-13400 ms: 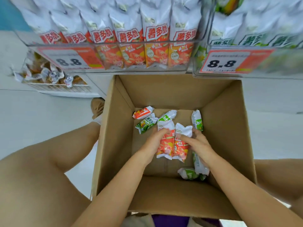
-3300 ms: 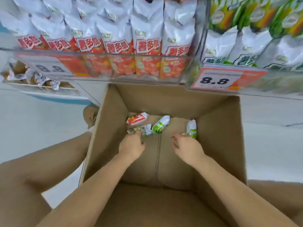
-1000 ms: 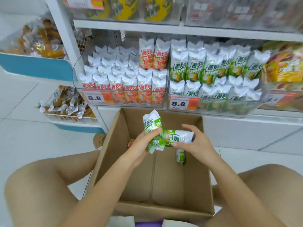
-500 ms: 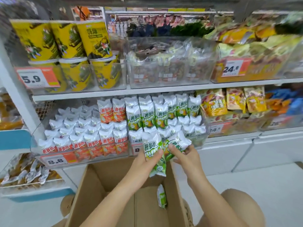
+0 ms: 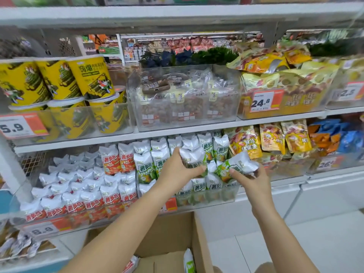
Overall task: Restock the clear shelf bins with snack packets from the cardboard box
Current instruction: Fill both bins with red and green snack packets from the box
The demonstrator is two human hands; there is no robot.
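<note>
While both arms reach up from the bottom of the frame, the left hand point(image 5: 177, 170) grips a green-and-white snack packet point(image 5: 194, 159) upright, fingers curled round its lower half, right at the middle of the picture. Just to its right, the right hand point(image 5: 249, 179) pinches a second green packet point(image 5: 237, 167) that lies tilted on its side, white end pointing toward the right. Both packets are held over the green-packet bin point(image 5: 204, 198), a clear bin on the lower shelf at centre, where rows of the same green packets already stand upright. Whether either held packet touches the ones below, I cannot tell.

To the left of it, the orange-packet bin point(image 5: 59, 219) fills the lower left of the frame, with a price tag point(image 5: 42, 229) reading 8.8 on its front. At the bottom centre the cardboard box point(image 5: 177, 241) stands open, and a loose green packet point(image 5: 189, 262) leans against its right wall, with the corner of an orange one point(image 5: 131, 266) showing at the bottom edge.

On the shelf above, yellow tubs point(image 5: 59, 81) are stacked at the upper left, a clear bin of small silver packs point(image 5: 183, 97) sits in the upper middle, and yellow pouches point(image 5: 275, 75) with a 24.8 tag point(image 5: 265, 102) fill the upper right.
</note>
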